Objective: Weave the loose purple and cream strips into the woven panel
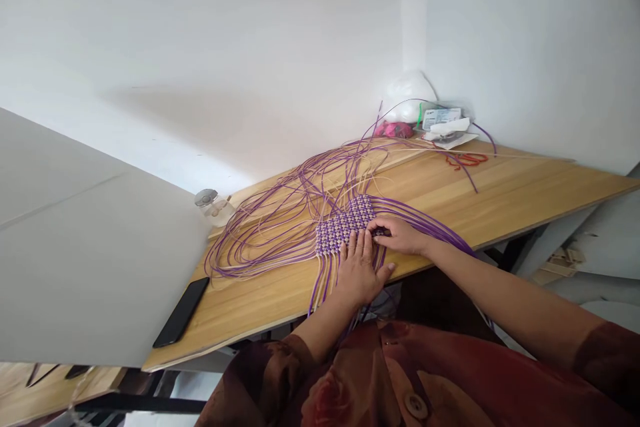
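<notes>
A checked purple-and-cream woven panel [343,227] lies on the wooden table, with long loose cords [280,203] running out from its sides. My left hand [361,271] rests flat on its near edge, fingers stretched out and thumb apart. At the right near corner, my right hand [397,235] has its fingers curled together in a pinch on the edge cords; the exact strand between the fingertips is hidden. Purple cords [430,220] sweep right behind that hand. Other cords [323,277] hang toward the table's front edge.
A black phone [181,312] lies at the left edge of the table [250,307]. Behind it stands a clear lidded container [215,207]. Orange-handled scissors [466,160], a pink bundle [393,129], a white bag [407,97] and paper packets [445,125] sit in the back corner by the walls.
</notes>
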Tool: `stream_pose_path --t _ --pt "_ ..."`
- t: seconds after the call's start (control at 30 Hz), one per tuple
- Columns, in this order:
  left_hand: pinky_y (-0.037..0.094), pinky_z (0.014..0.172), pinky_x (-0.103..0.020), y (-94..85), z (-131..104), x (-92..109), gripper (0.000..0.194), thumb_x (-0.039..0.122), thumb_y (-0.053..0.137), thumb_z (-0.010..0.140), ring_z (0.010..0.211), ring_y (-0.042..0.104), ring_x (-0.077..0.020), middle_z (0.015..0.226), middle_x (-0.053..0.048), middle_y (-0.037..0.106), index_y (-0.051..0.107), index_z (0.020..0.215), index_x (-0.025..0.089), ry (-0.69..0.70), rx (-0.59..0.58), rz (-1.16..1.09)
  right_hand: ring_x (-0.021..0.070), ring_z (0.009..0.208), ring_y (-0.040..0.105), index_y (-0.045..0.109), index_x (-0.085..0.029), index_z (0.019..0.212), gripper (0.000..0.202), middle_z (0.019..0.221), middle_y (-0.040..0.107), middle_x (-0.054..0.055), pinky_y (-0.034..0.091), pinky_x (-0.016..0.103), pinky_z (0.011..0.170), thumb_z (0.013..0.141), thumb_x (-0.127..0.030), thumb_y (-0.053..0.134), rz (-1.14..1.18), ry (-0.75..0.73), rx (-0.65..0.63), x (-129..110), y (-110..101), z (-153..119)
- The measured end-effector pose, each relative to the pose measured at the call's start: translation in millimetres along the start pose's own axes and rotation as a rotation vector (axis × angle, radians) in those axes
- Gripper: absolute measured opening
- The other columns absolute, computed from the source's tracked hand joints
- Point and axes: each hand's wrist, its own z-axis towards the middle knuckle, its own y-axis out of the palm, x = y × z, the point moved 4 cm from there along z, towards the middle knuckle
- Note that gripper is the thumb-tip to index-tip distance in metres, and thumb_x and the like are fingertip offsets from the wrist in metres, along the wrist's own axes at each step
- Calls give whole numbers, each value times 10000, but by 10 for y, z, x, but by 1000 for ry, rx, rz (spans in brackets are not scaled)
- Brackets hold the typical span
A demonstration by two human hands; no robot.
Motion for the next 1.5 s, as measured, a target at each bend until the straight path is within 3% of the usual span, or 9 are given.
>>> stream_pose_path --t 0.37,0.9,1.03,1.2,1.33,1.4,1.5 --pt "157 1201 -496 52 12 -78 801 649 170 920 1493 74 -258 1619 -70 144 166 1540 141 58 -15 26 227 937 613 678 -185 964 218 983 694 71 465 380 896 762 -235 614 -20 -3 15 -12 -16 -14" --pt "147 1206 -491 -44 8 -80 743 595 199 945 1491 111 -258 1614 -57 185 170 1539 151 81 -50 -37 256 955 612 691 -195 955 213 1002 698 84 455 411 900 772 -287 634 -14 -4 16 38 -1 -15" --pt "197 1194 -498 -55 18 -33 642 479 237 970 1470 200 -275 1583 -96 285 284 1500 120 64 -34 -7 249 953 616 700 -201 959 211 996 703 80 459 402 896 786 -307 642 -3 2 4 28 2 -14" --pt "272 1162 -519 -85 35 -23 581 274 338 925 1454 248 -279 1568 -116 315 306 1486 126 28 -95 11 240 932 622 705 -201 947 207 981 708 76 468 388 877 800 -337 652 11 1 -14 1 -6 -15" --pt "302 1144 -544 -187 -52 -165 697 152 427 806 1464 226 -266 1590 -35 276 324 1490 241 51 -162 -46 242 938 625 706 -201 951 210 987 709 76 468 392 879 802 -341 655 11 11 -6 5 -12 -19" --pt "291 1153 -538 -235 -148 -314 794 93 454 728 1471 210 -248 1592 24 266 341 1482 313 1 -183 -61 243 942 627 704 -198 959 219 995 708 80 470 392 883 801 -341 654 17 17 5 11 -13 -21" --pt "279 1174 -471 -278 -333 -558 855 43 450 674 1467 227 -211 1587 47 266 363 1476 327 -72 -165 -97 239 944 629 700 -195 971 228 1000 709 78 470 390 892 794 -332 655 31 17 14 7 -14 -20"
